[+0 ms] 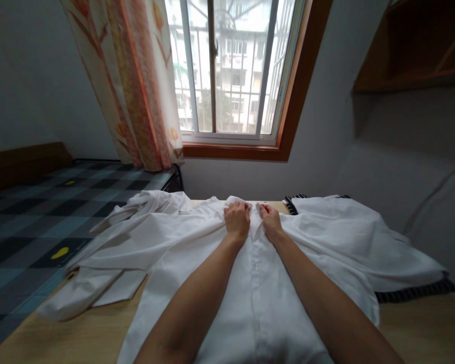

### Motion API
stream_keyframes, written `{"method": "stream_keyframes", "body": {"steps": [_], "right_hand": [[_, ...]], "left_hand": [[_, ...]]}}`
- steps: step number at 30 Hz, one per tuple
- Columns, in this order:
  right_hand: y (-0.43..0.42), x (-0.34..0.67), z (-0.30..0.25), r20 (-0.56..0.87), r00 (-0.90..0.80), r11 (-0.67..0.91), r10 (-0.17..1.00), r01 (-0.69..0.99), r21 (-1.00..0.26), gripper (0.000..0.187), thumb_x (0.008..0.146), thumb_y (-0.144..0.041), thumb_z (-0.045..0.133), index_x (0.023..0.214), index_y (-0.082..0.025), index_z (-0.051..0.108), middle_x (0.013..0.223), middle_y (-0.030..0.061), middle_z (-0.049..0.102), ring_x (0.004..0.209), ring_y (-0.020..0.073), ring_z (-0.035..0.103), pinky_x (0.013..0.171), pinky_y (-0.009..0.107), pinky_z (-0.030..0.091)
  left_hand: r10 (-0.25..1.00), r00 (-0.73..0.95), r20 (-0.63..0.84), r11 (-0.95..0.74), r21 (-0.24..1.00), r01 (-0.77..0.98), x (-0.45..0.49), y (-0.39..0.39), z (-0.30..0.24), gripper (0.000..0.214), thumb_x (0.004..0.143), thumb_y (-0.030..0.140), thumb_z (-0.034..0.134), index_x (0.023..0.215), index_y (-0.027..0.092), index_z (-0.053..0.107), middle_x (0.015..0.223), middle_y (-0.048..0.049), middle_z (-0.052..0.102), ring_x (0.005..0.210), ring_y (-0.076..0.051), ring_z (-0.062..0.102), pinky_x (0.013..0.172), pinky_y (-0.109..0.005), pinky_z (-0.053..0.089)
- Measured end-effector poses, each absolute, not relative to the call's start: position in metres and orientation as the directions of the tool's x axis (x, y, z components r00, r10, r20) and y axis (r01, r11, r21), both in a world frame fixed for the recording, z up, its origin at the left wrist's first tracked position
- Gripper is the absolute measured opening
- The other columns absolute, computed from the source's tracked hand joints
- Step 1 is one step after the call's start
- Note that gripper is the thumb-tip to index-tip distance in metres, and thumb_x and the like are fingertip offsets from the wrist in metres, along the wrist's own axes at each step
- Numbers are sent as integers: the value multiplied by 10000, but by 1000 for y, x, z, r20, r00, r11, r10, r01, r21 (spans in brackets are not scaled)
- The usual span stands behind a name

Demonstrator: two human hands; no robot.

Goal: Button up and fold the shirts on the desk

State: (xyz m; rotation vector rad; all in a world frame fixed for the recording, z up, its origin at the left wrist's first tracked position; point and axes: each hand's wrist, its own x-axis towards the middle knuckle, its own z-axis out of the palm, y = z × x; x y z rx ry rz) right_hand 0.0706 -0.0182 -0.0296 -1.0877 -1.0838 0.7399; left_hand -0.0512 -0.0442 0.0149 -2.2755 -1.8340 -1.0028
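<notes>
A white button-front shirt (208, 283) lies spread over a wooden table (60, 338), its placket running down the middle toward me. Both arms reach forward to its collar end. My left hand (237, 221) is closed on the collar at the left of the opening. Opposite it, my right hand (270, 221) pinches the collar edge at the right, leaving a small gap between the hands. One sleeve (87, 290) trails off to the left, partly folded. The fingertips' exact hold is partly hidden.
More white fabric with a black striped trim (417, 291) lies at the table's right. Left of the table is a bed with a checked cover (34, 227). Behind are a curtain (140, 91) and a barred window (231, 76). A wooden shelf (409, 83) hangs upper right.
</notes>
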Motion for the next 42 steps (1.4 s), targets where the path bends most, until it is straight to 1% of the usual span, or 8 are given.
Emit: {"method": "stream_keyframes", "body": {"steps": [5,16,20,28,33,37,42], "right_hand": [[-23,69,-27,306,311,317,900,14,-948,439,721,-582,595,802,-152,631,708,34,646,665,166,565,625,284,477],[-22,68,-33,389,320,362,864,143,-921,272,734,-407,595,793,-152,665,792,67,692,746,198,603,751,329,463],[-22,69,-31,398,303,367,866,156,-917,284,727,-405,605,794,-143,692,794,78,713,740,202,619,743,328,474],[-24,70,-28,406,269,383,873,137,-914,258,688,-377,650,782,-150,728,795,85,737,750,218,648,741,333,494],[-22,70,-29,387,271,374,881,101,-922,274,673,-378,657,801,-150,741,823,90,746,773,223,660,748,335,505],[-22,70,-30,364,269,359,892,71,-931,299,670,-393,654,802,-141,745,821,96,749,766,221,665,740,335,514],[-24,71,-28,360,253,356,898,66,-932,287,665,-378,660,807,-145,747,839,99,754,792,228,674,766,346,516]], "left_hand": [[839,102,534,-318,331,888,-50,-47,17,246,984,312,427,973,199,645,1026,-64,659,1015,-235,531,888,-381,333],[828,185,529,-370,268,889,-50,-53,20,253,990,296,410,980,204,646,1026,-82,650,1035,-246,521,893,-395,317],[820,194,539,-376,251,892,-50,-53,20,246,986,287,426,959,209,657,1010,-73,657,1028,-241,524,887,-401,316],[763,185,620,-392,217,894,-52,-48,14,187,953,236,499,900,194,673,943,-68,677,968,-252,543,824,-405,314],[780,170,602,-385,248,889,-51,-47,13,200,952,218,490,899,187,680,935,-86,675,964,-256,543,823,-401,309],[787,152,598,-383,282,880,-51,-45,12,173,939,236,523,909,186,685,926,-83,673,954,-256,546,822,-393,308],[778,153,610,-386,271,882,-52,-45,11,165,933,235,533,898,181,685,916,-79,676,945,-258,546,814,-391,309]]}}
